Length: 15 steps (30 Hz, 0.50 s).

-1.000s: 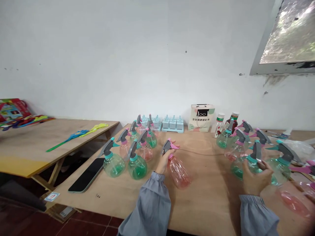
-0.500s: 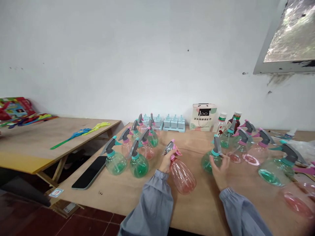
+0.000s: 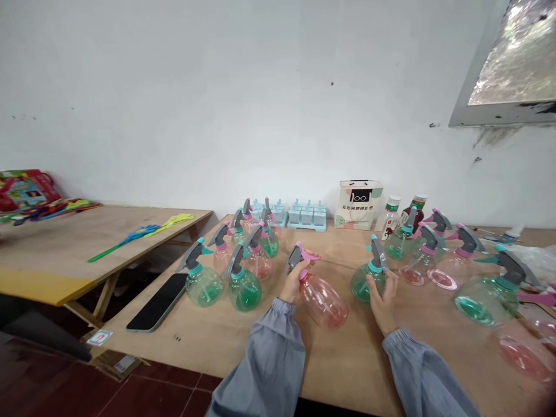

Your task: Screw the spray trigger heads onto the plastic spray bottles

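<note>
In the head view, the left hand (image 3: 294, 282) keeps its fingers wrapped around the tilted pink spray bottle's (image 3: 325, 304) neck. Since a second ago, the right hand (image 3: 384, 302) has come inward; its parted fingers touch a green spray bottle (image 3: 363, 284), grip unclear, midway between the table's (image 3: 347, 362) front and back edges.

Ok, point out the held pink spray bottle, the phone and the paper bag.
Pink spray bottle (image 3: 324, 301), head view, on its clear body.
Phone (image 3: 158, 302), head view, on its dark screen.
Paper bag (image 3: 358, 207), head view, on its front.

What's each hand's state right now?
Left hand: closed, holding a pink spray bottle by its neck.
Right hand: partly open at a green spray bottle; whether it grips cannot be told.
</note>
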{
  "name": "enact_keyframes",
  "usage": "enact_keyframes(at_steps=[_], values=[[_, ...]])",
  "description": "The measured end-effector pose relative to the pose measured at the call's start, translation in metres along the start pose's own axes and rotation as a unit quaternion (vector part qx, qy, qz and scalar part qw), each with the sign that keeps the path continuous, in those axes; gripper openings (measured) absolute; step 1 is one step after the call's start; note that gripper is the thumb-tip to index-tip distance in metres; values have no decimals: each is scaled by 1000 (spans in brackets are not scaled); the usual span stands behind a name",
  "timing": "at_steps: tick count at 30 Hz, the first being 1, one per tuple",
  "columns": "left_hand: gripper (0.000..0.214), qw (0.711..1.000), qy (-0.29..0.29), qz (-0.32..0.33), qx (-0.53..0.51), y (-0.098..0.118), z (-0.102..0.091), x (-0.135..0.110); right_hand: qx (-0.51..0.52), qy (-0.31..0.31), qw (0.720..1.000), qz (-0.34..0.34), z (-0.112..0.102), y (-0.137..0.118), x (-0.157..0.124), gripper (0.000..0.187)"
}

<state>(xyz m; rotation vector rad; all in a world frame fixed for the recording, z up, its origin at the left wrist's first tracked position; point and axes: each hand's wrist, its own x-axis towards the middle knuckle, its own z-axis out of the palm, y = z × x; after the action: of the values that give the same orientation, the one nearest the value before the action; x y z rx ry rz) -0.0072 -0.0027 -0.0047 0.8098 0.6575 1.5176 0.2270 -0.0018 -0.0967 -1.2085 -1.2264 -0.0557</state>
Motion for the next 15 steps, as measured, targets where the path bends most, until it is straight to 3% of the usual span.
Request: enact_keyframes(at_steps=[3, 7, 15], values=[[35, 1000, 19, 2, 19, 2, -2, -1, 8, -29, 999, -14, 1, 8, -6, 55], [36, 999, -14, -3, 38, 2, -3, 0, 8, -38, 999, -3, 3, 11, -9, 68], [37, 999, 9, 1, 48, 4, -5, -1, 3, -25, 999, 18, 6, 14, -8, 74]])
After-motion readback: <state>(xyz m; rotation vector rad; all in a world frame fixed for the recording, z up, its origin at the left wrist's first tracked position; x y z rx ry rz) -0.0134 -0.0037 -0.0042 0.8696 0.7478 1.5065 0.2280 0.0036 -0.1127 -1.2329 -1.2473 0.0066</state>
